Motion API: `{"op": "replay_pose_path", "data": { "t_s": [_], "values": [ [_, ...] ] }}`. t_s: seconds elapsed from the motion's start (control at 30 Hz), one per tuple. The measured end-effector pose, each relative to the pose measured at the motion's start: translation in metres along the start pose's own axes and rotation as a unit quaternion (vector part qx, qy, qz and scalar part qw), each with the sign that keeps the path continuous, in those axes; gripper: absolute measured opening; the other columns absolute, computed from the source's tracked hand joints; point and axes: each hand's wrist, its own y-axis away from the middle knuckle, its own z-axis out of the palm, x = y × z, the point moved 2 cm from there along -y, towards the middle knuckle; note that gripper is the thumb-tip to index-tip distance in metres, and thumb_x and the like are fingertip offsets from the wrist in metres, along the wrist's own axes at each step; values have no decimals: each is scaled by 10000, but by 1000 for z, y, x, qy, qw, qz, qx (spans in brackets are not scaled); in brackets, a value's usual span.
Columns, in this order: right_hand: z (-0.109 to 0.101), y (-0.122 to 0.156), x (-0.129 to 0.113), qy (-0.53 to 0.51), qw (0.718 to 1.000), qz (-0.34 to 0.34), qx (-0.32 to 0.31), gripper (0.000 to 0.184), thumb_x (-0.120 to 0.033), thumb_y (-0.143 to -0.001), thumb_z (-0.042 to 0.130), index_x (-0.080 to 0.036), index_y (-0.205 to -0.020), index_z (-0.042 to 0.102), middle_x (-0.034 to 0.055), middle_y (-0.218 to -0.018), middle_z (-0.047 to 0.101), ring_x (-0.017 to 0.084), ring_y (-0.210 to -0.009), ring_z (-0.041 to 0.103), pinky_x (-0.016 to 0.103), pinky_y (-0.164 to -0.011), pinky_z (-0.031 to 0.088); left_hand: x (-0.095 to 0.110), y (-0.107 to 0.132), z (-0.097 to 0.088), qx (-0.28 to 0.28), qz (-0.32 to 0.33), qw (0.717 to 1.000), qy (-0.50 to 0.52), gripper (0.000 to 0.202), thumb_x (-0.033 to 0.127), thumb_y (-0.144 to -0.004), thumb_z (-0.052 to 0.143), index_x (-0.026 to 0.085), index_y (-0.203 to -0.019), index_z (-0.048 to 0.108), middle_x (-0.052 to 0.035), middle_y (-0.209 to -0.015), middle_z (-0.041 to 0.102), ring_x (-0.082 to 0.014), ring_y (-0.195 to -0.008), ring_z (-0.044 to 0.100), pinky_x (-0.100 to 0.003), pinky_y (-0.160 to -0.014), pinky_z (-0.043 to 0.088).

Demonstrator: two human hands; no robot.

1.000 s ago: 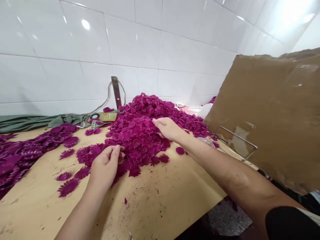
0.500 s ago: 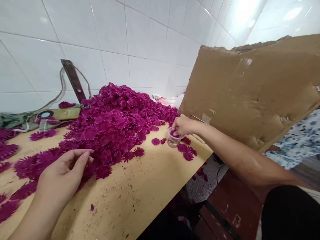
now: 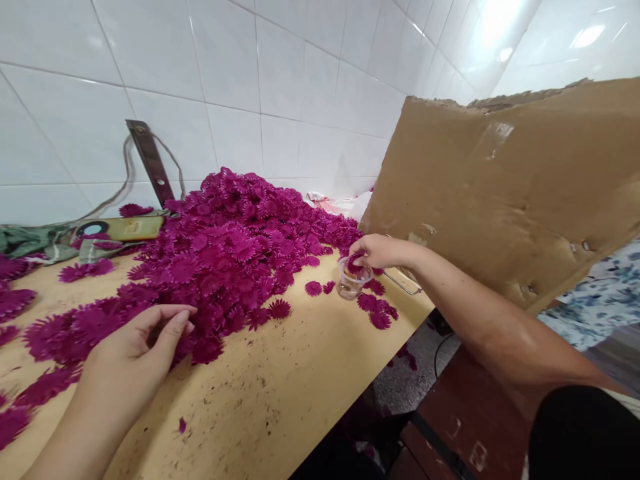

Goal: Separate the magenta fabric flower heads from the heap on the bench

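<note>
My right hand [image 3: 384,251] is at a small clear plastic cup [image 3: 349,288] that stands on the table. Its closed fingers grip a magenta fabric flower [image 3: 355,262] at the cup's rim. Clear liquid seems to fill part of the cup. On the left, my left hand [image 3: 131,353] hovers at the front edge of a large pile of magenta flowers [image 3: 235,247]. Thumb and forefinger are pinched together there, and whatever lies between them is too small or hidden to name. Several loose flowers [image 3: 379,313] lie right beside the cup.
A big cardboard sheet [image 3: 490,193] stands upright at the right, with a bent metal wire [image 3: 404,283] by its foot. A yellow phone-like object [image 3: 127,228] and a dark strap-like bar [image 3: 150,163] sit by the tiled wall. The table edge [image 3: 360,380] runs diagonally on the right.
My right hand has risen slightly from inside the cup, bringing the flower to the rim. My left hand keeps its pinch by the pile. The whole view has shifted a little.
</note>
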Motion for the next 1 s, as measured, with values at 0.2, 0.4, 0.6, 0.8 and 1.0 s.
{"op": "replay_pose_path", "data": {
  "t_s": [0.2,0.4,0.6,0.8,1.0],
  "values": [
    [-20,3,-17,-62,979,-45,191,127,-117,-785,430,-157,-796,550,34,-747,562,121,-657,469,254,-642,361,8,3,1,-67,-27,996,52,427,544,-561,487,239,-821,633,-13,-709,688,-238,-748,609,-319,-705,416],
    [5,-13,-116,-72,968,-148,188,185,-261,-855,418,-153,-747,521,30,-698,541,117,-600,453,254,-596,334,10,9,12,-66,-13,983,173,517,587,-558,570,207,-902,639,-40,-743,686,-239,-796,612,-328,-736,440],
    [46,-36,-203,-105,964,-207,129,482,-457,-891,301,-148,-612,543,28,-565,536,116,-548,460,245,-562,304,21,18,22,-102,-65,917,380,521,584,-519,658,164,-824,617,-46,-711,672,-193,-683,619,-304,-653,469],
    [58,-38,-214,-75,950,-260,159,404,-388,-913,293,-149,-823,607,42,-728,597,123,-651,515,236,-608,339,12,11,20,-76,-136,873,462,409,425,-449,739,153,-722,602,10,-581,615,-141,-563,589,-240,-544,432],
    [49,-32,-215,21,947,-238,217,430,-389,-913,271,-164,-914,637,103,-909,616,190,-799,582,293,-703,400,14,2,17,-28,-107,887,449,343,385,-425,731,152,-621,574,49,-503,548,-93,-487,507,-219,-518,395]
  ]
}}
